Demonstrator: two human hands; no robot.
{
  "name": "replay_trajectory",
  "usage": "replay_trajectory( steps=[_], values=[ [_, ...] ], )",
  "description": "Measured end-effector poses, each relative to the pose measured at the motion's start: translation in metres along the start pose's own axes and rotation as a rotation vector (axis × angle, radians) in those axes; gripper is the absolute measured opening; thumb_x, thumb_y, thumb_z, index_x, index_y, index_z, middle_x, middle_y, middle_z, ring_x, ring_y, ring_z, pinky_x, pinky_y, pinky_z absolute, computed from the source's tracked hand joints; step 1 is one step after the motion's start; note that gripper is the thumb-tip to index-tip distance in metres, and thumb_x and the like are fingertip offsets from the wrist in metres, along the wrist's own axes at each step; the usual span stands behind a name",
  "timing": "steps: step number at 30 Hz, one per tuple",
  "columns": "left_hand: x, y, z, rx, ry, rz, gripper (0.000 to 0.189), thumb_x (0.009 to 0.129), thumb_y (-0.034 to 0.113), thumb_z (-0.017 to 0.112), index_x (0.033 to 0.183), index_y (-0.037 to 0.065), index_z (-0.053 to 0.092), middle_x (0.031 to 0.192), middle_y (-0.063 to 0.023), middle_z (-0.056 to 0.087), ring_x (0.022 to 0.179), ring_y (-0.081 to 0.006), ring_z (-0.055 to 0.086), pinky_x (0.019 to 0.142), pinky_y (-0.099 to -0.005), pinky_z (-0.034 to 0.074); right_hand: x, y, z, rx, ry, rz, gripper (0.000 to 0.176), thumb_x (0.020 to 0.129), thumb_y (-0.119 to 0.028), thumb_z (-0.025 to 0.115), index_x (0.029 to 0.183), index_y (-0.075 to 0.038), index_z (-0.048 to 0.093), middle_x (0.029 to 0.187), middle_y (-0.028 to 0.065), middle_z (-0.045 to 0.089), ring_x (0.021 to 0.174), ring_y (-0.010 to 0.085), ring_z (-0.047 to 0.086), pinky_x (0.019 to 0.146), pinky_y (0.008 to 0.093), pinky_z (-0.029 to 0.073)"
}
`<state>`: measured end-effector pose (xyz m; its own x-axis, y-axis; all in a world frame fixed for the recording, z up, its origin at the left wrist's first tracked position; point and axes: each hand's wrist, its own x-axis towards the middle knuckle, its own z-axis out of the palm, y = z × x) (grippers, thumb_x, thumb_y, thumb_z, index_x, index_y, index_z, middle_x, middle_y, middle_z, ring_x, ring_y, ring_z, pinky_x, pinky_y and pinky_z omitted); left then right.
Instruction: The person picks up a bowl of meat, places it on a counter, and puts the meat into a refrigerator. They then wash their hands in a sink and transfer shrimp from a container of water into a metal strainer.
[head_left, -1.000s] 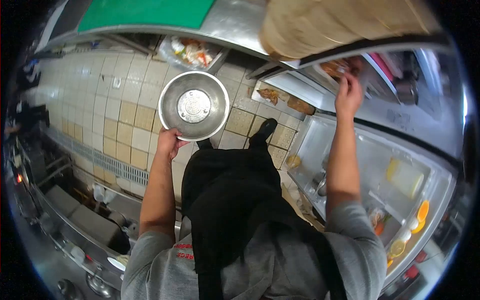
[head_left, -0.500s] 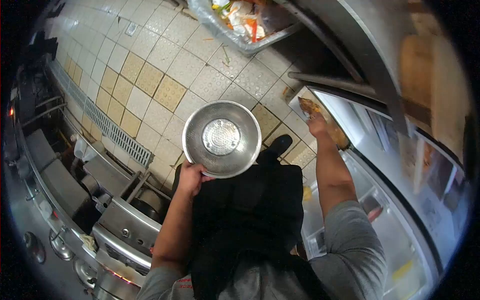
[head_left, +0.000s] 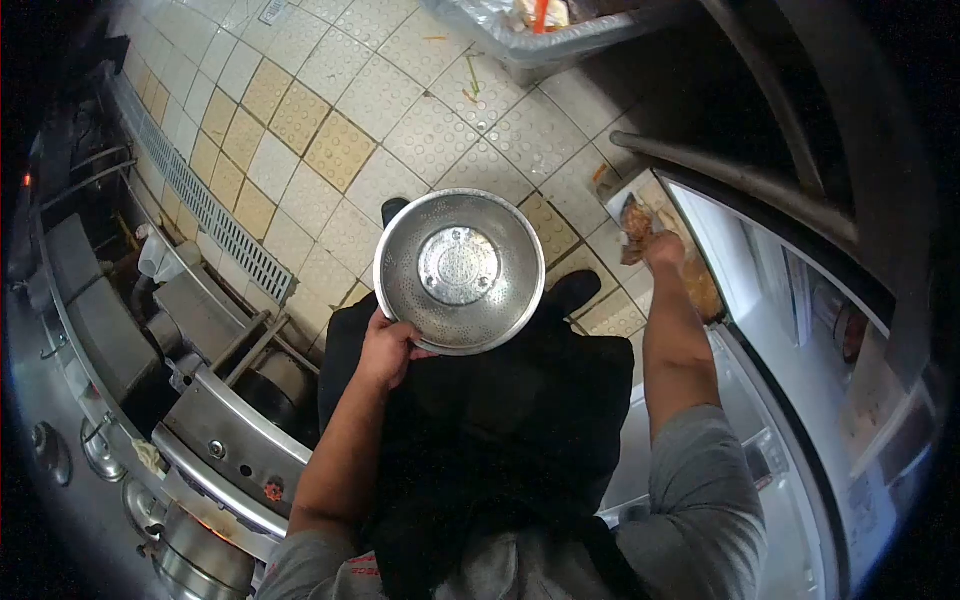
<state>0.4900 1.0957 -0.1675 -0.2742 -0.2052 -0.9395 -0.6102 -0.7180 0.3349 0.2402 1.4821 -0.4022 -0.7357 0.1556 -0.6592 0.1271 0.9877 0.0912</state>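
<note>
My left hand (head_left: 388,350) is closed on the near-left rim of a round stainless colander (head_left: 458,265), the thumb over the edge. The colander has nothing in it and hangs over my dark apron and the floor. On the right, my right hand (head_left: 663,250) reaches out with its fingers closed on a brown-orange lump of food (head_left: 637,222). What kind of food it is, I cannot tell. Below that hand lies a white container (head_left: 618,196) with yellowish-brown contents, beside an open fridge door (head_left: 705,215).
A bin lined with clear plastic (head_left: 490,35) holds food scraps at the top. Steel stove units (head_left: 235,410) and pot lids (head_left: 103,450) line the left side. A floor drain grate (head_left: 215,210) crosses the tiles (head_left: 400,130), where a few vegetable scraps lie.
The view has shifted, and the colander sits slightly further right in it. My right hand stays at the container, and more of the brown-orange food shows beside its fingers.
</note>
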Motion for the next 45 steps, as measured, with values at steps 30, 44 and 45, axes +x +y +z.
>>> replay_trajectory(
  steps=[30,44,45],
  values=[
    [-0.131,0.083,0.026,0.414,-0.18,0.146,0.059,0.069,-0.005,0.043,0.127,0.006,0.039,0.104,-0.017,0.056,0.079,-0.0284,0.064,0.053,-0.0375,0.059,-0.372,0.129,-0.457,0.931,0.78,-0.113,0.025,0.086,-0.013,0.056,0.103,0.004,0.062,0.085,0.0126,0.067,0.073,0.0179,0.063,0.071,0.031,0.05],
    [-0.185,0.135,-0.027,0.288,-0.172,0.297,0.058,0.07,-0.005,0.041,0.127,-0.001,0.032,0.107,-0.0188,0.052,0.08,-0.0328,0.062,0.053,-0.0382,0.06,-0.318,0.11,-0.357,0.803,0.532,-0.011,0.019,0.076,-0.01,0.051,0.066,-0.001,0.063,0.067,0.0111,0.063,0.064,0.0194,0.059,0.061,0.0329,0.046],
    [-0.186,0.138,-0.03,0.247,-0.174,0.331,0.058,0.07,-0.005,0.041,0.127,0.0,0.032,0.108,-0.0189,0.051,0.081,-0.0329,0.061,0.054,-0.0387,0.06,-0.312,0.107,-0.363,0.812,0.541,-0.024,0.019,0.076,-0.01,0.051,0.066,-0.001,0.063,0.067,0.0111,0.063,0.064,0.0194,0.059,0.061,0.0329,0.046]
  ],
)
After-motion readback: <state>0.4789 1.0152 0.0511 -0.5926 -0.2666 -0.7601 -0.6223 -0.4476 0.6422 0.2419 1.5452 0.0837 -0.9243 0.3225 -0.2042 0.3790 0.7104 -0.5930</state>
